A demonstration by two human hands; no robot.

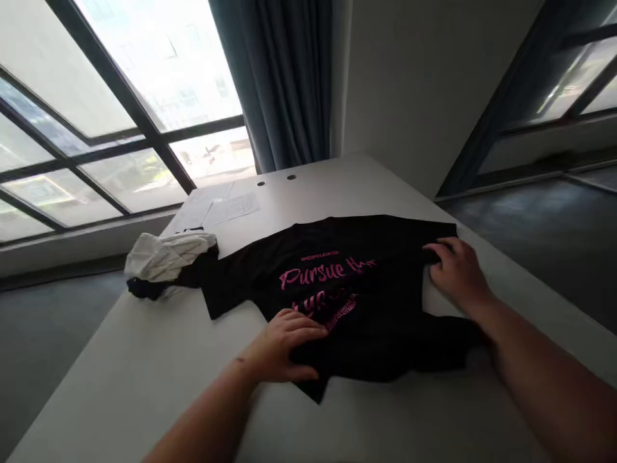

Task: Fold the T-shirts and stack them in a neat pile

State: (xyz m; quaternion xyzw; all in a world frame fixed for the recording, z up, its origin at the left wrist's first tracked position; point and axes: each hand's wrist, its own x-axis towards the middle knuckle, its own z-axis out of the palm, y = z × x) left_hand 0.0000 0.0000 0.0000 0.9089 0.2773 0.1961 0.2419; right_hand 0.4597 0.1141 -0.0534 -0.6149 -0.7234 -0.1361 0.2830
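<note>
The left grip [284,344] lies open on the black T-shirt [347,302]; at 3 o'clock, the right grip [456,273] curls at its edge, clenched or not I cannot tell.

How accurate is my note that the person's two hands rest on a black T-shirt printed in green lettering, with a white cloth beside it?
The lettering is wrong: the head view shows it pink, not green. The left hand and right hand rest on the black T-shirt printed in pink lettering, with a white cloth beside it.
</note>
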